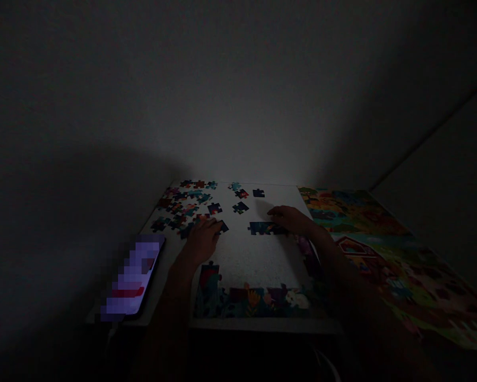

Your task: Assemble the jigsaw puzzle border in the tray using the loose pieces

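In a dark room a white table point(254, 254) carries a jigsaw. My left hand point(203, 237) rests at the edge of a heap of loose pieces point(184, 204), fingers curled over a dark piece point(223, 227). Further right, my right hand point(289, 218) lies over the right end of a short joined strip of dark blue pieces point(262, 228), fingers bent down onto it. A finished border section point(250, 298) with flowers runs along the near edge. Separate pieces point(240, 207) lie further back.
A phone point(132, 278) with a lit screen lies at the table's left near corner. A large colourful farm picture sheet point(381, 254) lies to the right of the table. Plain walls stand behind and at the right.
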`<state>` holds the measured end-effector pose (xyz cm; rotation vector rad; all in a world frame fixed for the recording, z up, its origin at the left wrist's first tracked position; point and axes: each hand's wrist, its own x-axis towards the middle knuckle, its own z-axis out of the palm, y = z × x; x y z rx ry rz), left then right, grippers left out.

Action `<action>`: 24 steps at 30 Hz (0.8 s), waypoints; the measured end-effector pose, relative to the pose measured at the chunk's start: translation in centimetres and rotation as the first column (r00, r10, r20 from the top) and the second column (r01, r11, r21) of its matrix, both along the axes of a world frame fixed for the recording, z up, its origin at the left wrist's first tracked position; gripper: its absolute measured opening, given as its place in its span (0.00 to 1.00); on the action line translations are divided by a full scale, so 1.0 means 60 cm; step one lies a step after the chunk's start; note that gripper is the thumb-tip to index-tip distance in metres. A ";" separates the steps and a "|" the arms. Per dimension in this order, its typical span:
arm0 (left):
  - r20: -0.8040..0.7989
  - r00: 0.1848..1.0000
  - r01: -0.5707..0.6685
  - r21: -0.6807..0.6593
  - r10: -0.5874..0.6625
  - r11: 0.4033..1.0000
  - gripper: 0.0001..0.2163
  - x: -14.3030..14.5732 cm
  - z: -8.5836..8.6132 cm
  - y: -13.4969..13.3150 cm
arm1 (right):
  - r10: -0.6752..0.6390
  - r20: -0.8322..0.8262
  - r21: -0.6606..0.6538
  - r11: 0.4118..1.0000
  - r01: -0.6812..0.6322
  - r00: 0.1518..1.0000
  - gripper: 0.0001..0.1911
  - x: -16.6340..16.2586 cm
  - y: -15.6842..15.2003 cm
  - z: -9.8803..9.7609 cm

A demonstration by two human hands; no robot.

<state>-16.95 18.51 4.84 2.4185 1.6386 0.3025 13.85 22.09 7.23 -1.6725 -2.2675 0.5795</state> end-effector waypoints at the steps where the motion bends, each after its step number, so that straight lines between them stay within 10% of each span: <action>1: -0.004 1.000 0.004 -0.004 -0.004 1.000 0.19 -0.001 -0.002 0.000 | 0.011 0.003 0.007 1.000 -0.011 1.000 0.14 -0.003 0.010 0.000; 24: -0.020 0.996 0.080 -0.181 -0.085 0.980 0.34 -0.011 0.019 0.008 | 0.031 -0.130 0.054 0.998 -0.025 0.991 0.17 -0.137 0.099 -0.032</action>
